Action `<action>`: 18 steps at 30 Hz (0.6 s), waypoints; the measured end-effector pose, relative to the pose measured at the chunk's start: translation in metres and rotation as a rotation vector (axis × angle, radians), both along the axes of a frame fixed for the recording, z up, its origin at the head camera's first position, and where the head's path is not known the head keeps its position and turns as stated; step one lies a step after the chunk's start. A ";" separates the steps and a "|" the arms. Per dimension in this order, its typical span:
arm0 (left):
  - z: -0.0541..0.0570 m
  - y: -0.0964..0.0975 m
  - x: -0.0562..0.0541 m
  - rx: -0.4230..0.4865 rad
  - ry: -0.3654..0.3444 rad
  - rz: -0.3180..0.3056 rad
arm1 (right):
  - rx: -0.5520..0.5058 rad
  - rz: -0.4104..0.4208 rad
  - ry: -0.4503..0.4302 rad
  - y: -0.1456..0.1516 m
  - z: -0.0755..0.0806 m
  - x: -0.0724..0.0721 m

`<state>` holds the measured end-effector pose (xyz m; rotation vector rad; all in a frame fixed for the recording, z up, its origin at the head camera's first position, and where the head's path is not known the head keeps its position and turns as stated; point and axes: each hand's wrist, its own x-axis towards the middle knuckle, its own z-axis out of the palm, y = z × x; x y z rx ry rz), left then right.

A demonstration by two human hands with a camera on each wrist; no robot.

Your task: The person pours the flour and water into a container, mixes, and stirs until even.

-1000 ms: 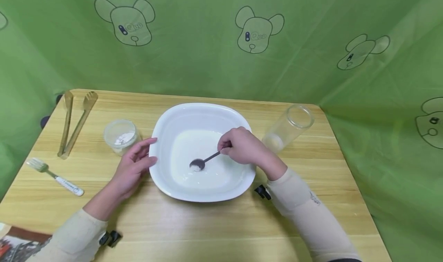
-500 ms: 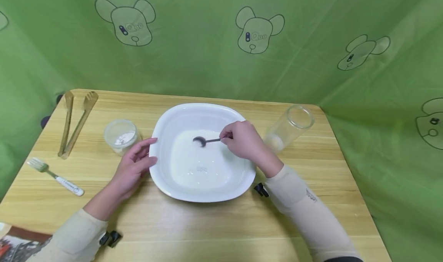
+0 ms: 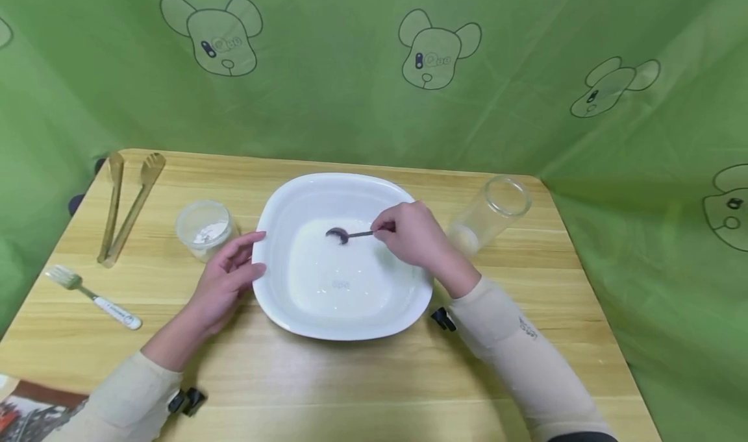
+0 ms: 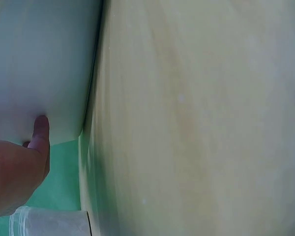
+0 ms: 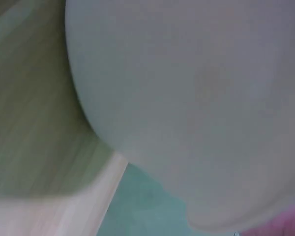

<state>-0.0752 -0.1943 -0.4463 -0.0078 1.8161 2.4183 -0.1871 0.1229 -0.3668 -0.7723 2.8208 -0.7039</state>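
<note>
A white basin (image 3: 345,328) with rounded corners stands on the table, small glints and a faint raised mark on its bottom. My right hand (image 3: 411,234) pinches a small dark spoon (image 3: 358,234) by its handle, over the far half of the basin. Some white shows in the spoon's bowl. Extended fingers of my left hand (image 3: 224,280) touch the basin's left rim. In the left wrist view a digit of the left hand (image 4: 32,157) lies against the basin's outer wall (image 4: 44,64). The right wrist view is mostly the basin's side (image 5: 187,108); the right hand is nearly hidden there.
Left of the basin is a clear tub (image 3: 201,228) with white stuff inside. Farther left lie wooden tongs (image 3: 125,211) and a fork (image 3: 96,297) with a white handle. A tall glass jar (image 3: 487,211) stands right of the basin. Behind the table hangs a green curtain (image 3: 345,91).
My right hand has lifted the spoon from the near middle of the basin toward its far side, then held it almost still. The left hand has stayed at the rim.
</note>
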 end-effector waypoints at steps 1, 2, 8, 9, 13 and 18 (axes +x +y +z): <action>0.000 0.000 0.000 0.001 -0.001 -0.001 | -0.006 0.020 -0.026 -0.001 0.000 0.000; 0.000 0.000 0.000 0.001 -0.002 -0.001 | -0.008 0.029 -0.039 -0.002 0.000 0.000; 0.000 0.000 0.000 0.004 -0.007 0.003 | 0.016 -0.073 0.039 -0.003 0.002 0.000; 0.001 0.000 0.000 0.005 -0.007 0.005 | 0.011 -0.075 0.041 -0.003 0.002 0.000; 0.001 0.000 0.000 0.004 -0.009 0.007 | -0.039 0.005 -0.074 -0.007 -0.003 0.001; 0.000 -0.001 0.000 0.003 -0.010 0.003 | -0.038 -0.032 -0.054 -0.007 -0.004 0.002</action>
